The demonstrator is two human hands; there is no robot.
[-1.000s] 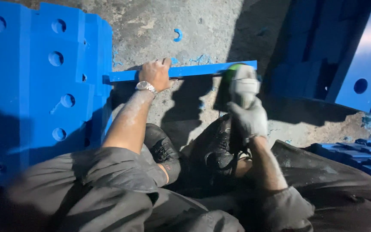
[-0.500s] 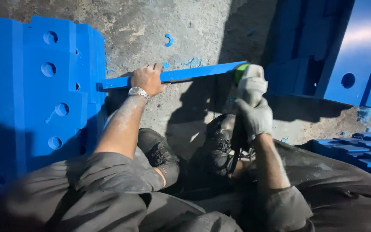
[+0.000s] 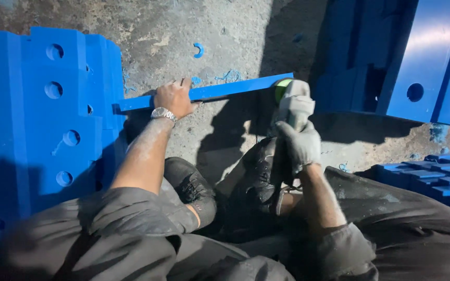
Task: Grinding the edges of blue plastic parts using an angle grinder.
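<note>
My left hand [image 3: 174, 98], bare with a metal wristwatch, presses down on a long thin blue strip [image 3: 225, 90] that lies across the concrete floor. My right hand [image 3: 299, 144] wears a grey glove and grips a grey handheld power tool [image 3: 294, 106] with a green front end. The tool's tip touches the right end of the strip. I sit on the floor with both black shoes [image 3: 259, 171] under the strip.
A stack of thick blue panels with round holes [image 3: 42, 119] stands at the left, its edge meeting the strip. More blue panels [image 3: 423, 62] lean at the upper right. Smaller blue pieces [image 3: 433, 174] are piled at the right. Blue shavings [image 3: 199, 50] lie on the floor.
The view has shifted slightly; my hands and the strip appear a little lower in the frame. The left hand stays on the strip and the tool stays at its right end.
</note>
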